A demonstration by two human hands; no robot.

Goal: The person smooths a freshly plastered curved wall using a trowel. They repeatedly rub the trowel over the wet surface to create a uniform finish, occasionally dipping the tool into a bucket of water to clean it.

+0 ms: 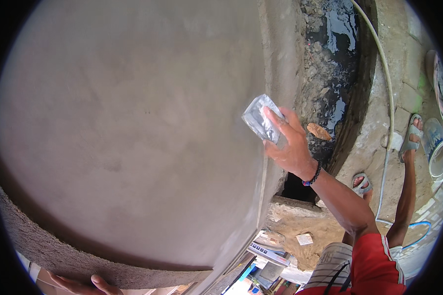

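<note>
My right hand [294,147], with a dark braided bracelet at its wrist, grips a grey-white rectangular block [261,118]. The block is smeared with pale paste and lies against the right edge of a broad, smooth grey plastered surface [133,123]. Its exact kind cannot be made out. At the lower left, the fingers of my left hand [83,285] show apart beside a rough cement edge [74,253]. No object shows in that hand, though most of it is cut off by the frame.
A channel of dark water [337,64] with rubble and a brown leaf [319,131] runs right of the plastered surface. Beyond it lie a hose [390,98], my sandalled feet [363,183] and a clear plastic bucket [434,147]. Boxes and clutter [268,265] stand at the bottom.
</note>
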